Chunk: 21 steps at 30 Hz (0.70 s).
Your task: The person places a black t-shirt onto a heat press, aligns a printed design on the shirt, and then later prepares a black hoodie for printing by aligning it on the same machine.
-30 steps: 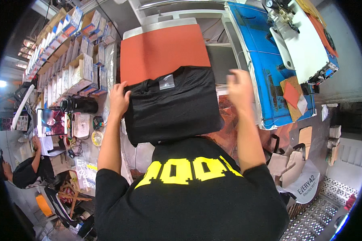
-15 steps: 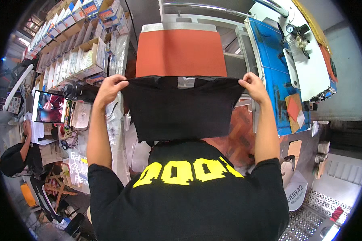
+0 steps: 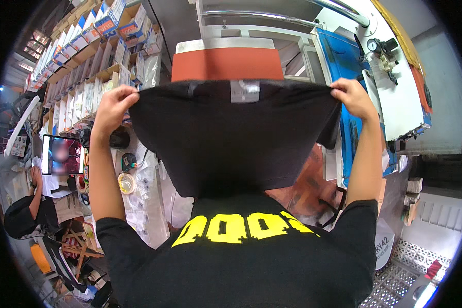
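A black T-shirt (image 3: 226, 138) hangs stretched out in front of my chest, held up by both hands. My left hand (image 3: 115, 107) pinches its upper left corner near the shoulder. On the opposite side, my right hand (image 3: 355, 98) grips the upper right corner between thumb and fingers. A pale label (image 3: 245, 92) shows inside the neckline, midway along the top edge. Just beyond the shirt lies an orange-red flat pad (image 3: 226, 64), whose near part the cloth hides.
Cardboard boxes (image 3: 95, 82) with packed sleeves line the far left. A press machine with a blue bed (image 3: 339, 56) and pressure gauge (image 3: 372, 45) stands to the right. At left, another person's arm (image 3: 35, 197) is near a tablet (image 3: 62, 154). A tape roll (image 3: 127, 183) lies on the left table.
Both hands have moved apart and slightly farther away, pulling the shirt's top edge wider. The cloth now covers more of the orange-red pad.
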{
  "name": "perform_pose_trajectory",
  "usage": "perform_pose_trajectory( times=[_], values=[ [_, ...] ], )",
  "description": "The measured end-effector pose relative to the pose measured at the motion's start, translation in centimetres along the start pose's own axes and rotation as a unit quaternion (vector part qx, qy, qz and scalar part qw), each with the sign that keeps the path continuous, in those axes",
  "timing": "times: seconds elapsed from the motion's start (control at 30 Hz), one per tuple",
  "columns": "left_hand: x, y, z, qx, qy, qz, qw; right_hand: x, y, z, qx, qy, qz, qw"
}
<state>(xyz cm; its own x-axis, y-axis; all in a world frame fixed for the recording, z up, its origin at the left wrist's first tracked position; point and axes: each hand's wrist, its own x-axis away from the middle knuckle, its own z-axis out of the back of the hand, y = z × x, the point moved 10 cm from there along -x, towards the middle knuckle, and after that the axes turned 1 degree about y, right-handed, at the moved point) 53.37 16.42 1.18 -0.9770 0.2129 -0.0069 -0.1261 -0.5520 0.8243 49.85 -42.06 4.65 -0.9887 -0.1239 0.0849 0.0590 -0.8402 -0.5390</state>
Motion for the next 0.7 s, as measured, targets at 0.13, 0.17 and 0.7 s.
perform_pose_trajectory(
  times=[0.13,0.17,0.7],
  values=[
    [-8.4,-6.0,-2.2,-0.181,0.083,0.018,0.98,-8.1,2.1,-3.2,0.187,0.071,-0.035,0.979],
    [-9.8,-8.9,-3.1,-0.176,0.087,0.083,0.977,-9.7,4.3,-5.8,0.166,0.049,-0.125,0.977],
    [-15.2,-15.1,-12.4,0.065,-0.046,0.184,0.98,-18.3,14.0,-16.4,-0.192,-0.018,-0.351,0.916]
  ],
)
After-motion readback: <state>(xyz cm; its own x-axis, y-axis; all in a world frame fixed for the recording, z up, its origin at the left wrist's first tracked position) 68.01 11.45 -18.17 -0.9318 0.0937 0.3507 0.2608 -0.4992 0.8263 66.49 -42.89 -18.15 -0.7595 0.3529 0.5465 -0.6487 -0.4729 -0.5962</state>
